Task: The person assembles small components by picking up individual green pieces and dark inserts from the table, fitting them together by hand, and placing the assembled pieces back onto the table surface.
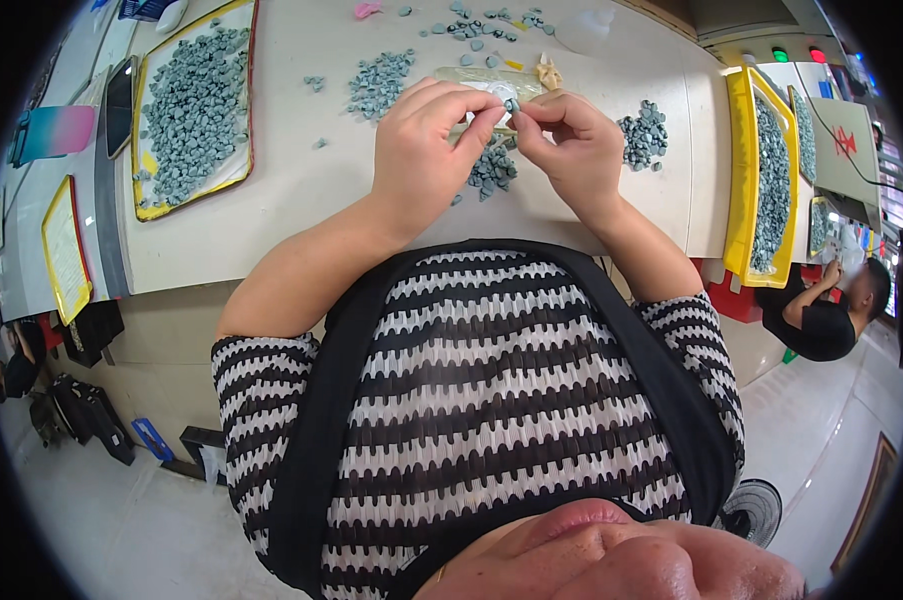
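Note:
Above the white table (301,190), my left hand (426,150) and my right hand (571,145) meet fingertip to fingertip. Between them they pinch one small grey-green piece (511,104), with a bit of white material (493,108) against the left fingers. A pile of the same grey-green pieces (493,168) lies just below the hands. Behind the hands lies a clear plastic bag (471,78), partly hidden by the fingers. More small piles sit to the left (379,80) and to the right (643,135) of the hands.
A yellow-rimmed tray (147,160) full of grey-green pieces lies at the left; another yellow tray (743,190) stands at the right. Loose pieces (476,28) scatter the far table. A dark tablet (121,100) lies left. A person in black (821,310) sits right; a fan (756,510) stands on the floor.

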Demonstrator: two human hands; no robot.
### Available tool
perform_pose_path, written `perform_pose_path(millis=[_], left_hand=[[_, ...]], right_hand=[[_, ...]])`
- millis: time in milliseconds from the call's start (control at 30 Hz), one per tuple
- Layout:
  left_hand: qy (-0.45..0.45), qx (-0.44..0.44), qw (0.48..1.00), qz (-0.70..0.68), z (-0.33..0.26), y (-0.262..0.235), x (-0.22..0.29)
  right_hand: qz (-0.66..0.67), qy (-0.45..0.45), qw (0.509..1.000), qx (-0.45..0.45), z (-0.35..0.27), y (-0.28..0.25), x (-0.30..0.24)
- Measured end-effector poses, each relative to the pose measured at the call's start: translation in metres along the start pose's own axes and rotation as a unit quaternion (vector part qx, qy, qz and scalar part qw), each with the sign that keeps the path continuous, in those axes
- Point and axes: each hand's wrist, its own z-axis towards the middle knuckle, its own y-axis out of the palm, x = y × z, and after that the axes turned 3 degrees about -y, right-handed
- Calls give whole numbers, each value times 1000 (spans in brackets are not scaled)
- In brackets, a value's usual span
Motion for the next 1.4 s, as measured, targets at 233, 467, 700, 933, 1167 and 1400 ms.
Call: perform_pose_path(millis=[233, 467, 700, 933, 1167, 1400], left_hand=[[21, 8, 1000, 16, 0, 1, 1], [-54, -18, 998, -12, 5, -4, 4], [-39, -29, 999, -10, 3, -8, 2], [-23, -19, 1000, -2, 4, -7, 1], [-10, -44, 999, 25, 6, -8, -2], [126, -242, 945, 179, -8, -2, -8]], right_hand=[[-15, -38, 999, -4, -1, 0, 1], [80, 130, 984, -88, 18, -24, -8], [-317, 104, 922, -198, 31, -75, -5], [-368, 139, 885, -249, 29, -93, -2], [-392, 186, 871, -231, 30, -106, 2], [-387, 122, 885, -230, 24, -113, 15]])
